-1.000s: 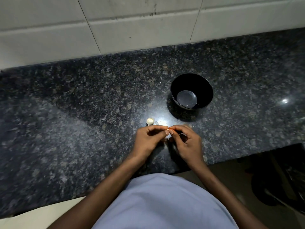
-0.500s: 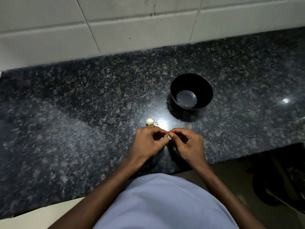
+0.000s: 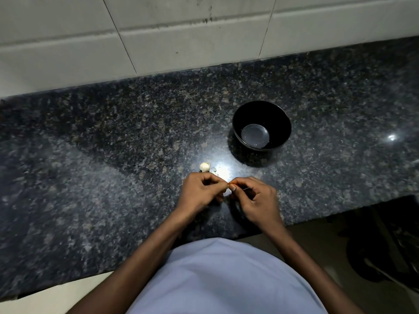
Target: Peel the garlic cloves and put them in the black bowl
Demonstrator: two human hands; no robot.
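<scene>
Garlic clove (image 3: pixel 225 191), pale and small, shows only as a whitish sliver between the fingertips of both hands, held just above the dark speckled granite countertop (image 3: pixel 90 177) near its front edge. Left hand (image 3: pixel 199 191) has its fingers curled in, pinching the clove from the left; right hand (image 3: pixel 256 200) pinches from the right, thumbnail at the clove, with a thin strip of skin seemingly caught between thumb and forefinger, too small to be sure. Compared with a second ago, less of the clove shows: it was then a clear white patch under the fingertips, and is now mostly covered. Both hands sit in nearly the same spot as before, fingertips meeting as they did. Second garlic clove (image 3: pixel 204 166), cream-white and rounded, lies on the countertop just beyond the left hand, a small flake of papery skin (image 3: pixel 213 169) beside it, both unmoved. Round black bowl (image 3: pixel 238 123) stands further back and to the right, apart from the hands, with nothing but a grey sheen on its flat bottom, unchanged. Pale tiled wall (image 3: pixel 181 37) runs along the back edge.
</scene>
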